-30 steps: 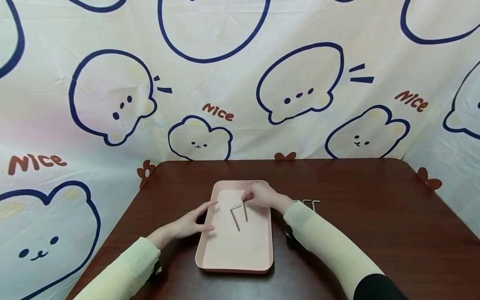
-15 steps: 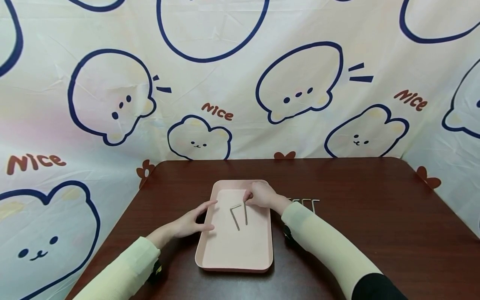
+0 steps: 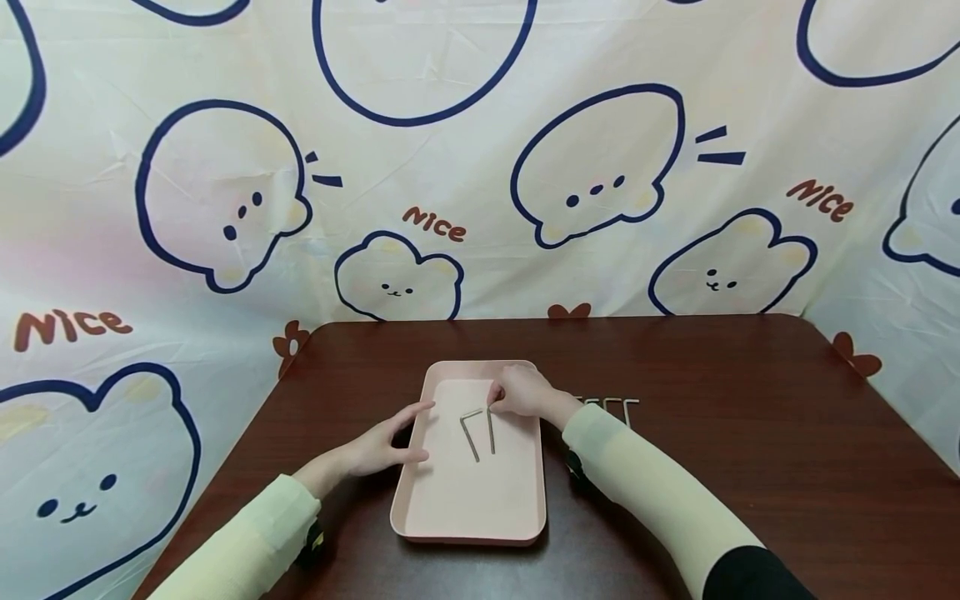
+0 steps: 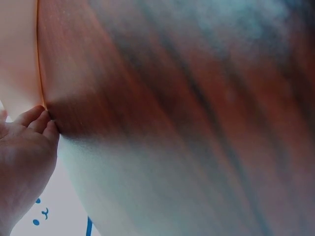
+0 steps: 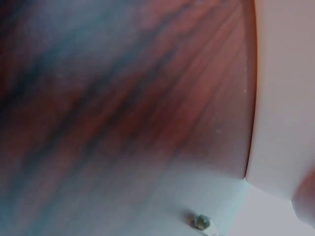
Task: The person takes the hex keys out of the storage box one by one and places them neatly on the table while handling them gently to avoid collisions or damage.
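A pale pink tray (image 3: 472, 508) lies on the dark wood table. My left hand (image 3: 375, 446) rests at its left side, thumb and fingers spread and touching the rim; in the left wrist view several fingers lie against the tray's outer wall. Over the tray's far right part, my right hand (image 3: 521, 390) pinches the upper end of an L-shaped hex key (image 3: 491, 432), whose long arm points toward me. Just left of that, a second hex key (image 3: 469, 437) lies on the tray floor. The pinched key's short arm is hidden by the fingers.
Several more hex keys (image 3: 627, 411) lie in a row on the table (image 3: 712, 467) right of the tray, partly covered by my right forearm. In the right wrist view one hexagonal key end (image 5: 202, 222) shows. A cartoon-printed curtain (image 3: 480, 167) hangs behind the table.
My right hand has shifted slightly right, and the pinched hex key has moved a little toward me and turned straighter. The left hand, tray and other key have stayed put.
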`<state>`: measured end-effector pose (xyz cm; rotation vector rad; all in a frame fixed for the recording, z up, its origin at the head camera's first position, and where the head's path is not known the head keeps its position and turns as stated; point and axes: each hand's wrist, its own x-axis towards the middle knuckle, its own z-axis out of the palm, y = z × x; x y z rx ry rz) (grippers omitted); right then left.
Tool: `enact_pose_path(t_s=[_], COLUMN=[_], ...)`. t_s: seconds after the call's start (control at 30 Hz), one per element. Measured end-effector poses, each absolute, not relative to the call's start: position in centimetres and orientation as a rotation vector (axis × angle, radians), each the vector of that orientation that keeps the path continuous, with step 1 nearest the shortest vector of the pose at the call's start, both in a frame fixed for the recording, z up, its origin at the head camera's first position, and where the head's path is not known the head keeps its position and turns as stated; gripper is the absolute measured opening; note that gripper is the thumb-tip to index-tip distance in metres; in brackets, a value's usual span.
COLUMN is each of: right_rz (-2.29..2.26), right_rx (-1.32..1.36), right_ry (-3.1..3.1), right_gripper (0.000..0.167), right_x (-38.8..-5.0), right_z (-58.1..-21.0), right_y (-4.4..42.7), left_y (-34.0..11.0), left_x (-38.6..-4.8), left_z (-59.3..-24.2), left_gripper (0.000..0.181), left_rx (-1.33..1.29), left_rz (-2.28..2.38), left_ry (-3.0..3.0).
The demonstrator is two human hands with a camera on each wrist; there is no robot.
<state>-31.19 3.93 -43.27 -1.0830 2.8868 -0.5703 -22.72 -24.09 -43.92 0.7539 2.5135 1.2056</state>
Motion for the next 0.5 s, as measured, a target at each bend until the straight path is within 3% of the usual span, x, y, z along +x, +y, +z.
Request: enact_pose_path(t_s=[0.5], right_rz=[-0.649], right_rx=[-1.275], right_ry=[2.861], right_gripper=[0.014], right_x=[-31.36], right_z=[-43.19], right_y=[4.70], left_y=[-24.07], left_x=[-22.59], left_z=[-43.70], left_gripper=[0.077], left_rx=[0.758], left_rz=[1.212], left_ry=[2.501])
